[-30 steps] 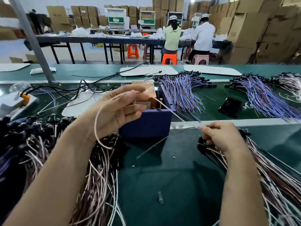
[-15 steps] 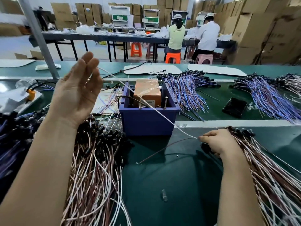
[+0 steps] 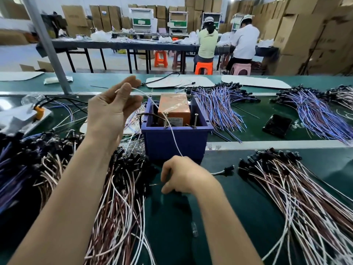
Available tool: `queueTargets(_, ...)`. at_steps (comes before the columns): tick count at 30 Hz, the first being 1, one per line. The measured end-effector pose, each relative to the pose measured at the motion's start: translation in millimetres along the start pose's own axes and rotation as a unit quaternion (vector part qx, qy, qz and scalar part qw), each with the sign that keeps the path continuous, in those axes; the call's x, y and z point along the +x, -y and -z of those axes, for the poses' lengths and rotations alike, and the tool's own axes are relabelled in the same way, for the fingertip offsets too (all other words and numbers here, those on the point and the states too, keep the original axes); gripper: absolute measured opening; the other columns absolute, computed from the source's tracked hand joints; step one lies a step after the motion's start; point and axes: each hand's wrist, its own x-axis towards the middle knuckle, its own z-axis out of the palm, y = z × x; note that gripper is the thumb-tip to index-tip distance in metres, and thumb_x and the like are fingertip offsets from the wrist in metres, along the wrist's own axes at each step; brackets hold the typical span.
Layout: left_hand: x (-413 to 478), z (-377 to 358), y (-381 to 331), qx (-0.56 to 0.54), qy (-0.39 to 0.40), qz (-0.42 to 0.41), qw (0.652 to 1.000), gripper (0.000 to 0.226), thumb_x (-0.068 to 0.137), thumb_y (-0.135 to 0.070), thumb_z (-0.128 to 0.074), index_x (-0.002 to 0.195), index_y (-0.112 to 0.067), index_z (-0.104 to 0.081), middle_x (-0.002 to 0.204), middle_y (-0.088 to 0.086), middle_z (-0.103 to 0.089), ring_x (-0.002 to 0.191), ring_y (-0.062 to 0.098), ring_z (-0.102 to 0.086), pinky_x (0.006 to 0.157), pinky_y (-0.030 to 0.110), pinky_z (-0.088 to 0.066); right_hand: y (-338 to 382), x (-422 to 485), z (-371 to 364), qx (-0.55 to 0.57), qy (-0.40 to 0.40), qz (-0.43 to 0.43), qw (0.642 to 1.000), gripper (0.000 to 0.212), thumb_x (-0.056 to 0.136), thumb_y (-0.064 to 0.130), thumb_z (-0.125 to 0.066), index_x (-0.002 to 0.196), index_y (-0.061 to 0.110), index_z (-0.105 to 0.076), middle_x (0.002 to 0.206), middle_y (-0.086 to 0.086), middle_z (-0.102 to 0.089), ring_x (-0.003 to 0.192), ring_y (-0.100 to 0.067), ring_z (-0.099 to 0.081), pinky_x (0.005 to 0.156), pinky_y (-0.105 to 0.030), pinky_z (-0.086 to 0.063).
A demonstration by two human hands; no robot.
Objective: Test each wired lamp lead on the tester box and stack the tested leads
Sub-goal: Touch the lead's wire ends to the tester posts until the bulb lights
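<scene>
With the blue tester box (image 3: 175, 144) as the clock centre and twelve pointing away from the person, the left hand (image 3: 112, 111) is raised at about ten o'clock, palm toward the camera. Its fingertips (image 3: 131, 87) pinch one end of a white lead (image 3: 174, 140). That lead slants down across the box's open top and front wall to six o'clock. There the right hand (image 3: 183, 175) rests on the green table (image 3: 191, 222), fingers curled tight around the lead's other end. Which end carries the lamp cannot be told.

Inside the box sits an orange block (image 3: 174, 104) wrapped in clear film. Two upright screws (image 3: 165, 119) stand along the near edge, and the white lead passes just beside the left one.

A heap of brown-and-white leads (image 3: 118, 203) with black holders lies from seven to eight o'clock, under the left forearm. A second fanned pile of brown-and-white leads (image 3: 296, 192) spreads at four o'clock, well apart from the right hand. A single lead with a black connector (image 3: 224, 172) lies between that hand and the fanned pile.

Bundles of purple leads (image 3: 215, 106) lie from one to three o'clock, and a black phone (image 3: 277, 123) lies flat at three o'clock.
</scene>
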Motion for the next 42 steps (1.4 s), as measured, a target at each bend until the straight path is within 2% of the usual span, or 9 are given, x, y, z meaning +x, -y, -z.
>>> queueTargets(4, 1, -6, 2, -0.122, 0.004, -0.009, 0.992, 0.024, 0.097, 0.001, -0.044, 0.116, -0.002, -0.058, 0.088, 0.005, -0.075, 0.090, 0.017, -0.071, 0.080, 0.022, -0.054, 1, 13, -14, -0.020, -0.003, 0.004, 1.000, 0.012, 0.080, 0.013, -0.075, 0.089, 0.016, -0.067, 0.106, -0.007, -0.064, 0.094, -0.025, -0.062, 0.083, -0.034, -0.054)
queueTargets(9, 1, -6, 5, -0.112, 0.029, -0.038, 0.993, 0.039, 0.101, -0.008, -0.038, 0.140, 0.000, -0.038, 0.098, 0.008, -0.074, 0.104, 0.024, -0.068, 0.087, 0.024, -0.053, -9, 11, -4, 0.005, -0.029, 0.001, 1.000, 0.010, 0.080, 0.011, -0.073, 0.081, 0.018, -0.066, 0.102, -0.007, -0.066, 0.091, -0.021, -0.062, 0.076, -0.027, -0.051)
queueTargets(13, 0, -3, 9, -0.019, 0.057, -0.070, 0.996, 0.033, 0.103, -0.014, -0.036, 0.134, -0.003, -0.043, 0.091, 0.006, -0.075, 0.093, 0.024, -0.071, 0.080, 0.026, -0.055, -20, 9, -2, 0.027, -0.019, -0.026, 0.999, 0.014, 0.078, 0.009, -0.075, 0.085, 0.017, -0.068, 0.104, -0.006, -0.066, 0.094, -0.021, -0.064, 0.084, -0.030, -0.054)
queueTargets(17, -3, -5, 11, 0.032, 0.055, -0.088, 0.994, 0.018, 0.098, -0.021, -0.046, 0.109, -0.012, -0.057, 0.080, 0.002, -0.075, 0.075, 0.018, -0.073, 0.066, 0.021, -0.056, -20, 12, -3, 0.021, -0.001, -0.044, 0.999, 0.010, 0.080, 0.009, -0.073, 0.090, 0.013, -0.073, 0.104, -0.005, -0.069, 0.085, -0.015, -0.060, 0.073, -0.025, -0.048)
queueTargets(23, -7, -11, 15, 0.020, 0.048, -0.013, 0.999, 0.029, 0.079, -0.030, -0.060, 0.102, -0.013, -0.065, 0.068, 0.000, -0.072, 0.055, 0.007, -0.065, 0.054, 0.014, -0.051, -19, 16, -6, -0.022, 0.022, -0.038, 0.999, 0.014, 0.090, 0.009, -0.061, 0.102, 0.006, -0.067, 0.100, -0.005, -0.063, 0.085, -0.018, -0.057, 0.072, -0.029, -0.048)
queueTargets(26, -10, -14, 16, 0.046, 0.113, 0.039, 0.992, 0.030, 0.078, -0.028, -0.060, 0.103, -0.013, -0.065, 0.068, 0.002, -0.071, 0.053, 0.008, -0.064, 0.053, 0.015, -0.051, -20, 13, -2, -0.035, 0.025, -0.022, 0.999, 0.015, 0.092, 0.008, -0.054, 0.101, 0.003, -0.065, 0.102, -0.011, -0.063, 0.085, -0.019, -0.056, 0.074, -0.030, -0.050)
queueTargets(29, -14, -15, 17, 0.109, 0.195, 0.092, 0.970, 0.027, 0.081, -0.023, -0.060, 0.104, -0.011, -0.067, 0.068, 0.005, -0.071, 0.051, 0.010, -0.061, 0.051, 0.016, -0.051, -26, 1, 14, 0.055, 0.004, 0.022, 0.998, 0.019, 0.088, 0.005, -0.057, 0.073, 0.015, -0.059, 0.078, -0.004, -0.064, 0.068, -0.015, -0.052, 0.063, -0.026, -0.044)
queueTargets(37, -18, -14, 27, 0.214, 0.218, 0.215, 0.928, 0.012, 0.090, -0.010, -0.062, 0.086, -0.004, -0.071, 0.067, 0.006, -0.071, 0.053, 0.007, -0.063, 0.053, 0.014, -0.052, -52, -37, 53, 0.268, -0.041, 0.070, 0.960, 0.015, 0.086, -0.002, -0.062, 0.089, 0.012, -0.066, 0.069, -0.002, -0.070, 0.059, -0.011, -0.061, 0.048, -0.017, -0.044)
queueTargets(42, -16, -10, 28, 0.225, 0.192, 0.247, 0.923, 0.009, 0.086, -0.006, -0.067, 0.080, -0.001, -0.072, 0.072, 0.012, -0.073, 0.061, 0.012, -0.069, 0.055, 0.013, -0.053, -54, -40, 61, 0.378, -0.200, 0.061, 0.902, 0.016, 0.090, -0.002, -0.057, 0.083, 0.007, -0.069, 0.066, -0.006, -0.065, 0.047, -0.010, -0.057, 0.042, -0.017, -0.043)
